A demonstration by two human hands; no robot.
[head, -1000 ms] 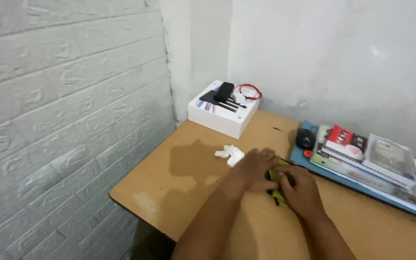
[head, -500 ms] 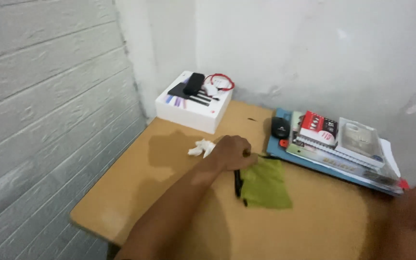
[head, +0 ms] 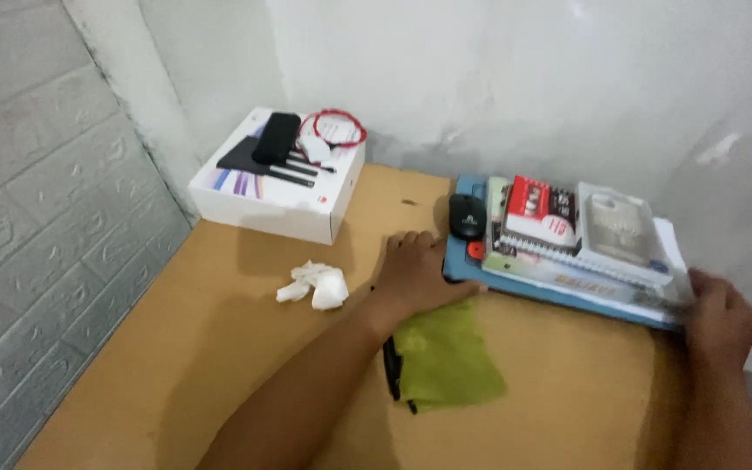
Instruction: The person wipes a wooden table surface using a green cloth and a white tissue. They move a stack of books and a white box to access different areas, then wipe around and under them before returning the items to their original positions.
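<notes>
Head view: both hands bracket the flat stack of books and papers on a blue board (head: 559, 292). Left hand (head: 418, 277) lies flat with fingers spread against the stack's near-left edge; right hand (head: 721, 315) closes around its far-right corner, one hand at each end, likely to steady or shift it. Stack sits at the wooden table's (head: 211, 348) back right, against the wall. Count: one black mouse (head: 466, 216) on the stack, one green cloth pouch (head: 446, 359) just below the left hand, one crumpled white tissue (head: 315, 285), one white box (head: 276, 187).
</notes>
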